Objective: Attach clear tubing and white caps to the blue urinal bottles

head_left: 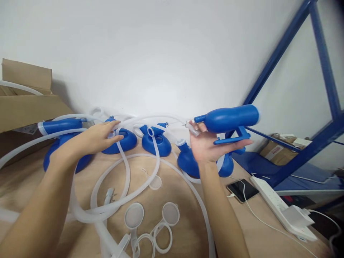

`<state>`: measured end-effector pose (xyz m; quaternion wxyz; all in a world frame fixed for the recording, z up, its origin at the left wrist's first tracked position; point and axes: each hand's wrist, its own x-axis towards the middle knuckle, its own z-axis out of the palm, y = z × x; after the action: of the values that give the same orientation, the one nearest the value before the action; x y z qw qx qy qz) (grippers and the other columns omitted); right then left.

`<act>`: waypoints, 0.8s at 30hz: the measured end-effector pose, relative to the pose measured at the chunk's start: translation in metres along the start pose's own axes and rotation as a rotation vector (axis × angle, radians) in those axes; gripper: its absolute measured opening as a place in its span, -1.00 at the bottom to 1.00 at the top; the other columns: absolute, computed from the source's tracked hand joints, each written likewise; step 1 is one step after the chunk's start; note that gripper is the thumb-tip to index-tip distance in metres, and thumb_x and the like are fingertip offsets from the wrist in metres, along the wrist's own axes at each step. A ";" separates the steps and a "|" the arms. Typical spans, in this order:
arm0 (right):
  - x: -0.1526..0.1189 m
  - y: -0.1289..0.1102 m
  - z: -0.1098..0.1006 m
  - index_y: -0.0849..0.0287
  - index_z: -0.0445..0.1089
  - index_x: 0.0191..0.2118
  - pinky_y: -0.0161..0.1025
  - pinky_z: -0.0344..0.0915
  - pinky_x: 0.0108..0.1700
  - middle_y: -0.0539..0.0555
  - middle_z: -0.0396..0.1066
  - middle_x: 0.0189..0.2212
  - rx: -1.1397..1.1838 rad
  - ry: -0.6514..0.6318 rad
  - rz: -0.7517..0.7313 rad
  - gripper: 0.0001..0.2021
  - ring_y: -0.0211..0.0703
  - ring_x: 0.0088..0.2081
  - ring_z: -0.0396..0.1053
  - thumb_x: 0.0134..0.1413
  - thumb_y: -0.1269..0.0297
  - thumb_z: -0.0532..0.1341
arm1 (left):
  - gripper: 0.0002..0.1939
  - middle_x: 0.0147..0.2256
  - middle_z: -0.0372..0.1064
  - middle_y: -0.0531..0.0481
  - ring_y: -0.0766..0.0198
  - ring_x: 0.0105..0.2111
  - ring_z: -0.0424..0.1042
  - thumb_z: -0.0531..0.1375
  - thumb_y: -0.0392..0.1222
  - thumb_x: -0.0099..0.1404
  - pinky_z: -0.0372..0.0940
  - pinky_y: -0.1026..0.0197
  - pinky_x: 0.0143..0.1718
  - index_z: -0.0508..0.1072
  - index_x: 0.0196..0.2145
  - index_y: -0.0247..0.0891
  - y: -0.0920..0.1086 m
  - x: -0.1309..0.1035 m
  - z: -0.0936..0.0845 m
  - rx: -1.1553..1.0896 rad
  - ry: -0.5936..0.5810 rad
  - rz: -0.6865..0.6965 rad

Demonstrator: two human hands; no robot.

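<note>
My left hand [103, 136] reaches over the bottles at left with fingers stretched out. Its thumb and fingertips are beside a white hose [125, 168] and a blue plastic bottle [127, 139]. Palm towards me, my right hand [206, 147] has its fingers curled round a clear hose end [194, 129] with a small wire clamp. Against this hand, lying sideways, is a blue bottle-shaped part [231, 119] with a narrow spout and a handle; how it is supported is unclear. More blue bottles [157, 143] stand along the wall.
White caps with rings [134, 215] and a looped hose lie on the wooden table [172, 193]. A cardboard box [29, 104] stands at left. At right are a phone [242, 190], a power strip [279, 208] with cables, and a blue metal rack [285, 39].
</note>
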<state>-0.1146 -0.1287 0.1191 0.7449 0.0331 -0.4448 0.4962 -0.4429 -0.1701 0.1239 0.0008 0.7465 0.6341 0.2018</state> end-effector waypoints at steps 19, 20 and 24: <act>-0.036 0.026 0.028 -0.02 0.40 -0.38 0.14 0.46 -0.15 0.07 0.39 -0.49 -0.095 -0.210 0.396 -0.14 0.11 -0.29 0.45 -0.29 -0.77 -0.04 | -0.48 -0.23 0.54 -0.12 0.13 -0.36 0.51 -0.03 0.13 0.59 0.22 0.17 -0.40 0.56 0.05 -0.29 0.079 -0.008 0.029 0.145 0.388 0.702; -0.034 0.023 0.024 -0.03 0.42 -0.32 0.17 0.46 -0.09 0.11 0.48 -0.40 -0.136 -0.184 0.368 -0.16 0.19 -0.15 0.50 -0.27 -0.75 -0.01 | -0.45 -0.19 0.54 -0.12 0.13 -0.34 0.51 -0.03 0.18 0.58 0.22 0.17 -0.38 0.55 0.08 -0.27 0.075 -0.008 0.026 0.114 0.358 0.680; -0.026 0.016 0.005 -0.04 0.47 -0.17 0.23 0.45 0.09 0.12 0.59 -0.17 -0.235 -0.047 0.233 -0.26 0.25 0.13 0.47 -0.18 -0.61 0.15 | -0.37 -0.08 0.52 -0.10 0.11 -0.24 0.52 -0.04 0.33 0.52 0.27 0.16 -0.25 0.51 0.16 -0.16 0.062 -0.009 0.013 0.002 0.247 0.527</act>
<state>-0.1326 -0.1416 0.0982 0.6704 -0.0944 -0.5177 0.5231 -0.3819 -0.1874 0.1255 -0.1295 0.8554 0.4136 0.2837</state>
